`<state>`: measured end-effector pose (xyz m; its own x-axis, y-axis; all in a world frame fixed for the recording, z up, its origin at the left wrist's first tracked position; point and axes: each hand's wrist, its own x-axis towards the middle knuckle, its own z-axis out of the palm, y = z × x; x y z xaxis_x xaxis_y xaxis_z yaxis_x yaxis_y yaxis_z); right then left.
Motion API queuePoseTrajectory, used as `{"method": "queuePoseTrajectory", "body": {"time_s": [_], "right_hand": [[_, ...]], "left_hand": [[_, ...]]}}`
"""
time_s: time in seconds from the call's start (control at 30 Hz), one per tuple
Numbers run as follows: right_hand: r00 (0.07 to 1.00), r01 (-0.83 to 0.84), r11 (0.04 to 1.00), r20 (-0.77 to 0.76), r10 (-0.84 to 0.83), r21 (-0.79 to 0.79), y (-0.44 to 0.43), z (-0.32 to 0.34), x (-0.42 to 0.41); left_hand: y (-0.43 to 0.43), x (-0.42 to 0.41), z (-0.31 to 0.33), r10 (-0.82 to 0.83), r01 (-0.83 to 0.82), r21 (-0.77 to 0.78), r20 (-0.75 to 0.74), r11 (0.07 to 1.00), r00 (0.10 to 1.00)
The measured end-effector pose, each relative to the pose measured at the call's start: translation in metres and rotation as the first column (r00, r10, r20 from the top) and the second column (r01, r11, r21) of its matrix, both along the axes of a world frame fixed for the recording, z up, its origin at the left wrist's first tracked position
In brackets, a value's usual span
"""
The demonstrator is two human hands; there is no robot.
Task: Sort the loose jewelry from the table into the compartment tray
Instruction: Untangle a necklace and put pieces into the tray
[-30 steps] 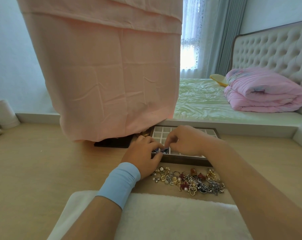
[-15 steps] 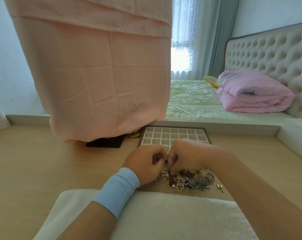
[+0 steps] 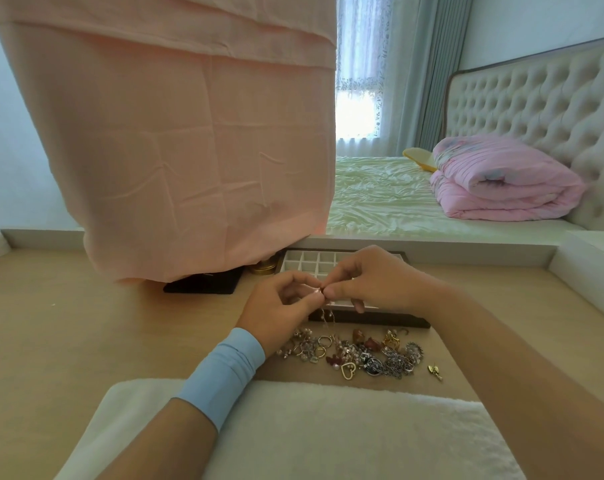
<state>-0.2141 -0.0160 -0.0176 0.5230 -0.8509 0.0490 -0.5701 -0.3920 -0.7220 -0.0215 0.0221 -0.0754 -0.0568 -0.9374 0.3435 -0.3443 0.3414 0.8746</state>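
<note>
A heap of loose jewelry [image 3: 359, 355] lies on the wooden table: rings, chains, a gold heart pendant [image 3: 347, 371] and a small gold charm [image 3: 435, 371] off to the right. Behind it stands the compartment tray [image 3: 370, 319], dark-framed with white cells, partly hidden by my hands. My left hand [image 3: 280, 313] and my right hand [image 3: 373, 282] meet above the tray's front edge. Both pinch one small piece of jewelry [image 3: 319, 291], and a thin dangling part [image 3: 328, 317] hangs down from it.
A pink cloth [image 3: 176, 150] hangs over the back of the table and hides what stands there, with a black base [image 3: 203, 285] and a gold item [image 3: 264, 267] showing under it. A white fluffy towel [image 3: 311, 431] lies at the near edge. A bed is beyond.
Both hands dropped from the tray to the heap, then rose again. They now hold a small dangling piece together above the tray's front edge.
</note>
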Motion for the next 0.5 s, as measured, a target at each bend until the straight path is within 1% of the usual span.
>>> {"method": "queuePoseTrajectory", "body": {"time_s": [0.13,0.23,0.3,0.43,0.5], "right_hand": [[0.983,0.085,0.995,0.157,-0.092,0.051,0.001,-0.004,0.006],[0.958,0.064,0.972,0.26,-0.124,0.226,0.003,-0.007,0.011],[0.958,0.035,0.95,0.261,-0.121,0.31,0.004,-0.007,0.011],[0.969,0.006,0.949,0.232,-0.084,0.315,0.003,-0.004,0.005],[0.975,0.016,0.95,0.206,-0.083,0.31,0.002,-0.005,0.003]], "left_hand": [[0.001,-0.003,0.007,0.053,-0.05,0.022,-0.15,0.999,0.987],[0.001,-0.001,0.009,0.068,-0.064,0.023,-0.216,0.998,0.974],[0.0,0.001,0.009,0.063,-0.059,0.021,-0.213,0.998,0.975],[-0.003,0.004,0.006,0.081,-0.075,0.038,-0.209,0.996,0.975],[-0.004,0.005,0.006,0.065,-0.058,0.043,-0.198,0.997,0.978]]}}
